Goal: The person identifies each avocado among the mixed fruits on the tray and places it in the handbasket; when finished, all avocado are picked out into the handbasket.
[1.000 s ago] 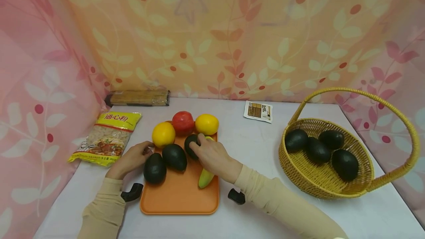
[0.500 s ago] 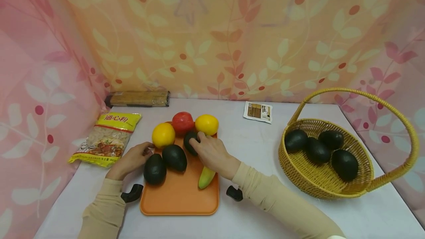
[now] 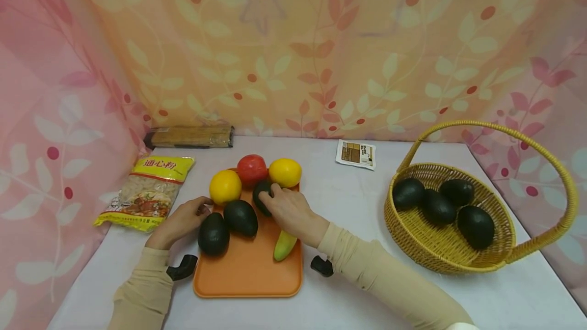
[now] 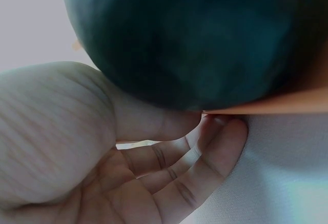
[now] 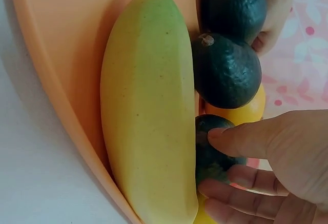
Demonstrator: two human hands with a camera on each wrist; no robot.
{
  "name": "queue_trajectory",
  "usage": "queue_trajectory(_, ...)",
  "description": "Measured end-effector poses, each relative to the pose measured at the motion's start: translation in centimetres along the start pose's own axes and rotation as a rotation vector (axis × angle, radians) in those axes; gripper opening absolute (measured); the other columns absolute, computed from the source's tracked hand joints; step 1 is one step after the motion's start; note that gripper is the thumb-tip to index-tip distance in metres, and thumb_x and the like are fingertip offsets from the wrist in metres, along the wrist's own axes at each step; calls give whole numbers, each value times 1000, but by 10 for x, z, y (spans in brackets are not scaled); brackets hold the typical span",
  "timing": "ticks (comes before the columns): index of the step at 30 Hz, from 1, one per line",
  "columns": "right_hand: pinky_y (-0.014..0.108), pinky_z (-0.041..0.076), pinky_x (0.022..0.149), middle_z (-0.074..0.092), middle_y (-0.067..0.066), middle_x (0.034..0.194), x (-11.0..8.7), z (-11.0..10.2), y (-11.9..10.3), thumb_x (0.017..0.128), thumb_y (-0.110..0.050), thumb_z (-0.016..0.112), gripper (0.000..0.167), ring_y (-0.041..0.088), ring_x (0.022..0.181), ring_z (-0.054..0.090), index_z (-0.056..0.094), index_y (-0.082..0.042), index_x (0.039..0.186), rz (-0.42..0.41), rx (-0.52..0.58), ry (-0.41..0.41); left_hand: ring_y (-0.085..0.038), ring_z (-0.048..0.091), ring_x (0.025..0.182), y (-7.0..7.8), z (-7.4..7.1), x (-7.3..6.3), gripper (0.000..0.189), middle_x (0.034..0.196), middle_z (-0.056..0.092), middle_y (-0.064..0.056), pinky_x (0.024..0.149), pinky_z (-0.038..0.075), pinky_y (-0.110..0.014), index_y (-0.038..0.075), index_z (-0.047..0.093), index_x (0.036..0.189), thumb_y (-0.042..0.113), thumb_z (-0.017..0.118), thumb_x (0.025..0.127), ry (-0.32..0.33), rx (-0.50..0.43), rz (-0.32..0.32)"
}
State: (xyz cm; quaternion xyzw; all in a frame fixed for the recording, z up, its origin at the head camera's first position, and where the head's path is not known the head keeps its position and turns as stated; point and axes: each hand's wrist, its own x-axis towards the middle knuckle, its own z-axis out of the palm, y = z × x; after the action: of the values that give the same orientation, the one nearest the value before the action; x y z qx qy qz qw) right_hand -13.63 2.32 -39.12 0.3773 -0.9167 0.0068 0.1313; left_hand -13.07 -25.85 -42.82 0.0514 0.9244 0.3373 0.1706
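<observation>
On an orange tray (image 3: pixel 249 281) lie several fruits. My right hand (image 3: pixel 293 213) grips a dark green avocado (image 3: pixel 262 196) near the tray's far right, with the thumb on one side and the fingers on the other in the right wrist view. The palm partly covers a yellow-green banana (image 3: pixel 284 246). Two more avocados, one in the middle (image 3: pixel 240 218) and one at the left edge (image 3: pixel 213 234), sit side by side. My left hand (image 3: pixel 183 220) is beside the left avocado, thumb and fingers meeting at the tray's left rim.
An orange (image 3: pixel 225 187), a red fruit (image 3: pixel 251 169) and a lemon (image 3: pixel 285 172) fill the tray's far end. A handled wicker basket (image 3: pixel 412 248) at right holds several avocados. A pasta bag (image 3: pixel 147 192), bamboo mat (image 3: pixel 192 136) and sachet (image 3: pixel 356 154) surround the tray.
My right hand has shifted slightly left, and the avocado in it has moved a little toward the red fruit. The left hand stays where it was.
</observation>
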Motion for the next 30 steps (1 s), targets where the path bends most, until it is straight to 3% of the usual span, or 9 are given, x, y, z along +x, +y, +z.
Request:
queue_trajectory(11,24,45,46,57,4,84,-4,-5,3,87,-14,70,22,16,61,53,61,-17,107,-31,-8,-51,-25,57,90,-2,1,2,35,100,65,-17,84,50,-46,-8,54,126,4,53,93,15,13,32)
queue_trajectory(17,26,46,50,60,4,91,-19,-27,16,85,-15,73,31,16,63,55,63,-17,114,8,55,-88,-24,56,90,-1,0,0,37,100,65,-16,84,50,-44,-7,53,128,4,52,93,0,-4,8)
queue_trajectory(25,30,51,56,65,3,97,-82,-56,72,76,-15,82,43,18,70,62,65,-15,116,91,35,69,-26,56,92,-1,-1,0,39,104,65,-18,86,50,-46,-6,51,130,7,53,94,-10,-2,-4)
queue_trajectory(30,32,51,57,67,5,98,-130,-72,108,74,-13,83,44,18,71,63,66,-12,115,186,-3,76,-25,57,91,-2,0,2,38,104,65,-17,86,50,-46,-6,52,129,7,53,94,-3,1,-2)
